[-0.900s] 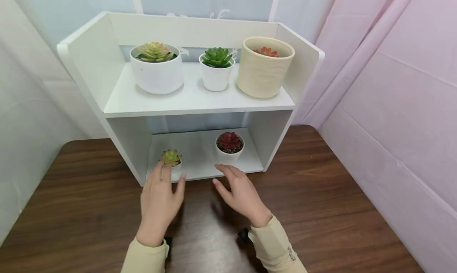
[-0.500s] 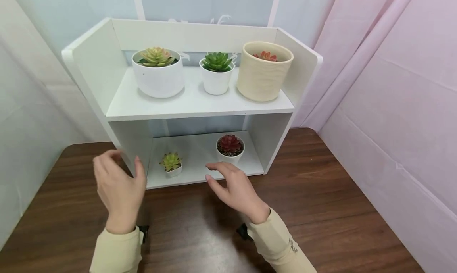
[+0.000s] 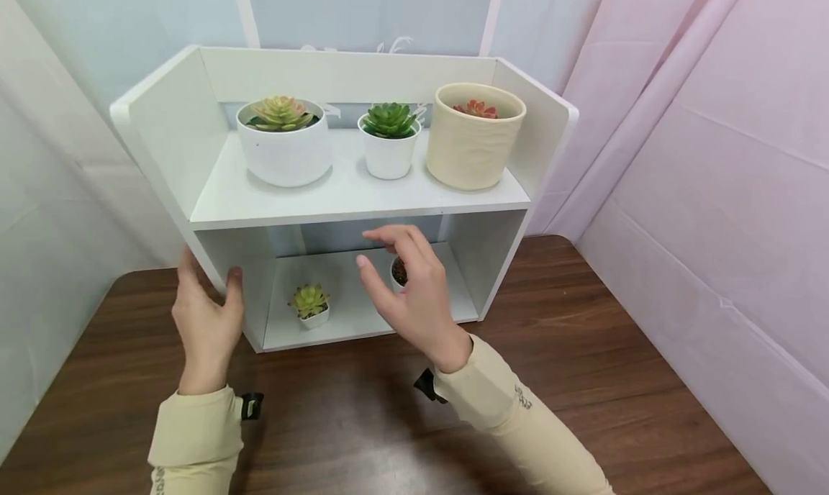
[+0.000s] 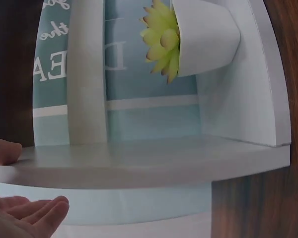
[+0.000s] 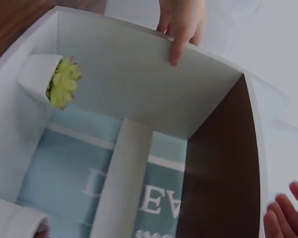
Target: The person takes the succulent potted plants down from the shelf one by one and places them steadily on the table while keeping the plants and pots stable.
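Five potted succulents on the shelf unit [image 3: 363,200]: three above, two below, one hidden behind the spread right hand [image 3: 414,293]; left hand [image 3: 206,322] grips the side panel.

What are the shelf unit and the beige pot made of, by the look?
Shelf unit: likely white laminated board; flat matte panels with square edges. Beige pot: probably ceramic or cement, matte, with wavy ribbed relief. The left hand holds the shelf's left side panel.
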The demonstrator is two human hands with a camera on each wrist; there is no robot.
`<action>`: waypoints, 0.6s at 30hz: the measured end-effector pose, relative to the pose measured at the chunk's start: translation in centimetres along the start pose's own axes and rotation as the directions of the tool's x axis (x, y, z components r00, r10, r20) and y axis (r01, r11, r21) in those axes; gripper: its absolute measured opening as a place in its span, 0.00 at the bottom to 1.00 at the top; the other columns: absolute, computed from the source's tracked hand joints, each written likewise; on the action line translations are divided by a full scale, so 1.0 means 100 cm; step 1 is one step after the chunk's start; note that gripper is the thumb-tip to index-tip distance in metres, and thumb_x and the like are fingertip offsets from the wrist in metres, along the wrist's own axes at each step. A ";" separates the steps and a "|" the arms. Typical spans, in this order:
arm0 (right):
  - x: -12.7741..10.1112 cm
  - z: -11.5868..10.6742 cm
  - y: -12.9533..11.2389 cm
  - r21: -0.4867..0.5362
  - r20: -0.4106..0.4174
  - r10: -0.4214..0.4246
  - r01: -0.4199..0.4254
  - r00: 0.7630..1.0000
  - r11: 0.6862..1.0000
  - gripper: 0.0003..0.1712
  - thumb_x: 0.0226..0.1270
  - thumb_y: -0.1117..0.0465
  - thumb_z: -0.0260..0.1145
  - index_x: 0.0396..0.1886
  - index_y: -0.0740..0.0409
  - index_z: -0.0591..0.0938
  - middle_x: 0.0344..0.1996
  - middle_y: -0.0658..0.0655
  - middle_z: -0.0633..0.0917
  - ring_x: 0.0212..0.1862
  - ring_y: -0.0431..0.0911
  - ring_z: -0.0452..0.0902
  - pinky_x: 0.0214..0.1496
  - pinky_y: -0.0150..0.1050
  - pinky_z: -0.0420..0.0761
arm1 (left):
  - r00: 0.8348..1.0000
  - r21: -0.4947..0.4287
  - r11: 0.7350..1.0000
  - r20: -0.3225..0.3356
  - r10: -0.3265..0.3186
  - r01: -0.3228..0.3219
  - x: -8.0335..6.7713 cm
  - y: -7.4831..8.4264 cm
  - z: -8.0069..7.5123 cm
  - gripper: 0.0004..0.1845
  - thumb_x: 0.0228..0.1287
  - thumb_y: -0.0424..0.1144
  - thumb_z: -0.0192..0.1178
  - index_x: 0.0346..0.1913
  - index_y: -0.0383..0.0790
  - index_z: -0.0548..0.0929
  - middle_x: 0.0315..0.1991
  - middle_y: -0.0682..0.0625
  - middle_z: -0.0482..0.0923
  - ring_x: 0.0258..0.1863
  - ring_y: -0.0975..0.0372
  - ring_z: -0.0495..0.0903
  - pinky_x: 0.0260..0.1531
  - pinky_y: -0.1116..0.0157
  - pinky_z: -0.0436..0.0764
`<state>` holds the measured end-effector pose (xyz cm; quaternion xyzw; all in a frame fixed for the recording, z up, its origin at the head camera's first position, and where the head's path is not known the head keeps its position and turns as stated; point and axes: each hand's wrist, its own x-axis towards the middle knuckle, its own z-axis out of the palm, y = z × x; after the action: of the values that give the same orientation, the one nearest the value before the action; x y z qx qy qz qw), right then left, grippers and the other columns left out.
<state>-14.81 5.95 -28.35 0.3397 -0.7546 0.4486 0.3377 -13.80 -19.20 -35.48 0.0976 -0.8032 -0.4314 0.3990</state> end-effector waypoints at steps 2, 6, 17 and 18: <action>0.009 0.002 -0.004 0.006 -0.015 -0.021 0.021 1.000 1.000 0.16 0.63 0.62 0.65 0.50 0.61 0.79 0.47 0.57 0.79 0.47 0.46 0.73 0.53 0.38 0.74 | 1.000 -0.005 1.000 0.031 -0.004 0.004 0.000 -0.001 0.001 0.29 0.65 0.33 0.56 0.69 0.38 0.65 0.56 0.31 0.75 0.51 0.40 0.76 0.44 0.47 0.73; 0.029 0.006 -0.012 0.020 -0.045 -0.044 0.045 0.998 0.999 0.24 0.61 0.62 0.67 0.55 0.65 0.75 0.52 0.60 0.75 0.51 0.50 0.71 0.55 0.41 0.72 | 0.991 -0.055 0.996 0.120 -0.065 0.072 -0.001 0.000 0.002 0.22 0.71 0.35 0.48 0.64 0.29 0.66 0.57 0.28 0.74 0.54 0.37 0.75 0.48 0.38 0.74; 0.083 0.014 -0.031 0.038 0.031 0.211 -0.212 0.977 0.976 0.52 0.54 0.54 0.74 0.73 0.62 0.57 0.68 0.59 0.61 0.69 0.43 0.57 0.70 0.34 0.59 | 0.984 -0.073 0.990 0.140 -0.111 0.122 -0.003 0.002 0.005 0.21 0.73 0.36 0.45 0.62 0.27 0.67 0.56 0.25 0.73 0.52 0.33 0.75 0.44 0.35 0.73; 0.086 0.015 -0.031 0.032 0.056 0.253 -0.255 0.966 0.967 0.54 0.53 0.53 0.74 0.74 0.62 0.55 0.69 0.59 0.59 0.70 0.43 0.55 0.70 0.34 0.59 | 0.984 -0.075 0.990 0.138 -0.110 0.121 -0.002 0.002 0.006 0.20 0.73 0.36 0.44 0.62 0.27 0.67 0.56 0.25 0.73 0.52 0.33 0.75 0.44 0.34 0.73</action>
<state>-17.25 1.66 -20.45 0.2584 -0.7915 0.4937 0.2511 -14.01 -18.60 -35.62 0.0982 -0.8023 -0.4926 0.3223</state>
